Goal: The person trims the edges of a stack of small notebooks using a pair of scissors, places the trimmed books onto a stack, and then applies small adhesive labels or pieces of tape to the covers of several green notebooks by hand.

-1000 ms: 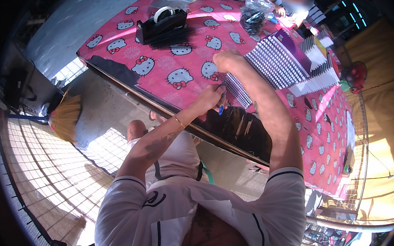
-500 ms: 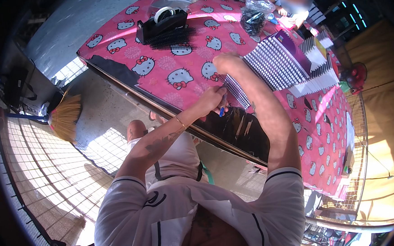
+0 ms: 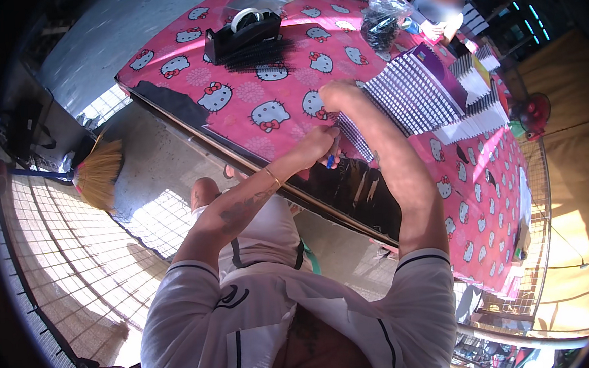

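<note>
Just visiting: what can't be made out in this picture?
All in the head view:
Blue item: partly covered by the left hand, so its kind is unclear.
Right hand: fingers hidden behind its own back and wrist.
Spiral-bound books: partly covered by the right forearm.
Clear plastic bag: dark contents blurred by glare, too small to identify.

Tape dispenser [image 3: 253,35] at left on table [image 3: 240,123], notebooks [image 3: 415,87] at right, plastic bag [image 3: 381,29] behind notebooks
</note>
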Action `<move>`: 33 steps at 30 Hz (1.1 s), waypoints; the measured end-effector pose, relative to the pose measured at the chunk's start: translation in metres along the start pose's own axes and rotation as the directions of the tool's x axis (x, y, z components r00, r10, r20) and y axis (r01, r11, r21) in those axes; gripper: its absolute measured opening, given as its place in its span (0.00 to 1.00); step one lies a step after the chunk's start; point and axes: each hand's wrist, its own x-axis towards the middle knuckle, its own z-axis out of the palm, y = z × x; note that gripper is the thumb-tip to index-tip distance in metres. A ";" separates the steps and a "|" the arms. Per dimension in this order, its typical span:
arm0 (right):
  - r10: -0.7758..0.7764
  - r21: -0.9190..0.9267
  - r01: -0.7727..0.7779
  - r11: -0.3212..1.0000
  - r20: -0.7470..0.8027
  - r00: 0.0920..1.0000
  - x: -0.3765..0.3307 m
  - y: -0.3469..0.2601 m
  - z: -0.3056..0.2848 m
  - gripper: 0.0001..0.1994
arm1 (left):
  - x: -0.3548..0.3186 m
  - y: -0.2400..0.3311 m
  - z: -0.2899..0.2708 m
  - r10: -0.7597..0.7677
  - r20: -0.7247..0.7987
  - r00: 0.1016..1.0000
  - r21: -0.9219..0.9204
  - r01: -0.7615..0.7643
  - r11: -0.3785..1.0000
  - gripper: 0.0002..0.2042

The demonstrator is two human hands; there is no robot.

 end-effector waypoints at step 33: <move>-0.082 -0.045 0.079 0.996 -0.065 0.995 0.014 0.002 0.023 0.16 | 0.010 0.010 -0.006 -0.160 0.081 0.984 -0.187 0.173 0.967 0.16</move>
